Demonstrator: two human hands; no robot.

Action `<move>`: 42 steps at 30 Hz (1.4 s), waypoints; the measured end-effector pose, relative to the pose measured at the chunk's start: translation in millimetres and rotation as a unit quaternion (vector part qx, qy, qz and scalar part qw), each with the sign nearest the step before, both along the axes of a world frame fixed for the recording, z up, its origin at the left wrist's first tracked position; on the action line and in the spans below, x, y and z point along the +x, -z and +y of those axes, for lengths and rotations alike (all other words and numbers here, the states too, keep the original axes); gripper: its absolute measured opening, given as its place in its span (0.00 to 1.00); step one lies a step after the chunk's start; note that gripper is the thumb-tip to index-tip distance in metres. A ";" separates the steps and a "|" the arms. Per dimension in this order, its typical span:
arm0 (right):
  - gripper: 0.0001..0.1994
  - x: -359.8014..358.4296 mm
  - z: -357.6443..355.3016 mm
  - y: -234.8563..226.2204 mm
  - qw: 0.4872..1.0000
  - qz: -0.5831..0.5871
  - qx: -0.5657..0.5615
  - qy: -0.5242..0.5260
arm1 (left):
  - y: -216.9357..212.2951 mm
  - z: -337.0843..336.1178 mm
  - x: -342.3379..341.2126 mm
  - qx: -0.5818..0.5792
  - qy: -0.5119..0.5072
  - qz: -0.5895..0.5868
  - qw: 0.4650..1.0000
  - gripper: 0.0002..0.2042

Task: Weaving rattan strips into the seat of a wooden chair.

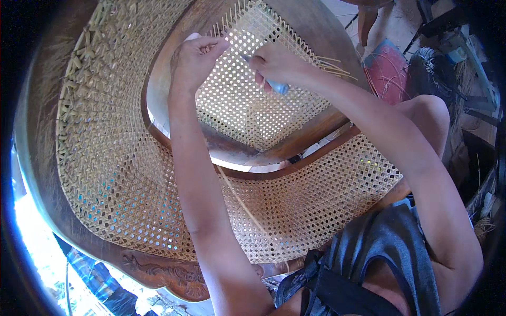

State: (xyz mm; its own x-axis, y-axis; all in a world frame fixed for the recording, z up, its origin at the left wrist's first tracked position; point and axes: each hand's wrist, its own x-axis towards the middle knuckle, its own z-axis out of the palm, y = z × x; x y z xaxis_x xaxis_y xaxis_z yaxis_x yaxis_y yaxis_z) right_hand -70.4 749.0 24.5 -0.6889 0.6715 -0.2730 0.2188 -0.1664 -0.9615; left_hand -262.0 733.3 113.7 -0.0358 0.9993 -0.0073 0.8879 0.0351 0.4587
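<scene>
A caned seat panel [263, 113] in a brown wooden frame lies under both hands, with several strand ends standing up along its far left edge. At that edge, the thumb and fingers of my left hand [195, 58] are pinched together; what they hold is too small to make out. My right hand [276, 62], just to the right above the weave, is closed round a tool with a blue handle [278, 87]. A short dark tip of it points toward my left hand. One loose cane strand [242, 199] trails beside my left forearm over the nearer caning.
A large curved caned backrest [121, 174] with a carved wooden rim [171, 271] wraps round the left and near sides. Loose strand ends [334, 66] stick out at the seat's right. Beyond them are a red object [387, 71] strewn with strands and a wooden furniture leg [367, 25].
</scene>
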 end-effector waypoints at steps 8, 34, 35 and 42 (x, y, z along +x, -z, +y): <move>0.14 -23.4 12.7 -20.1 0.989 -0.101 0.108 0.001 | -3.6 -8.4 -7.3 0.090 0.017 0.124 0.988 0.11; 0.20 -29.8 19.6 -23.9 0.992 -0.114 0.057 0.008 | 25.8 4.3 -12.2 0.037 0.064 0.079 0.994 0.15; 0.20 -30.1 20.7 -23.1 0.991 -0.117 0.057 0.008 | 23.8 3.0 -10.8 0.025 0.064 0.078 0.995 0.14; 0.21 35.8 3.6 -9.7 0.953 -0.218 0.211 0.011 | 18.4 -6.8 11.8 0.026 0.089 0.184 0.979 0.13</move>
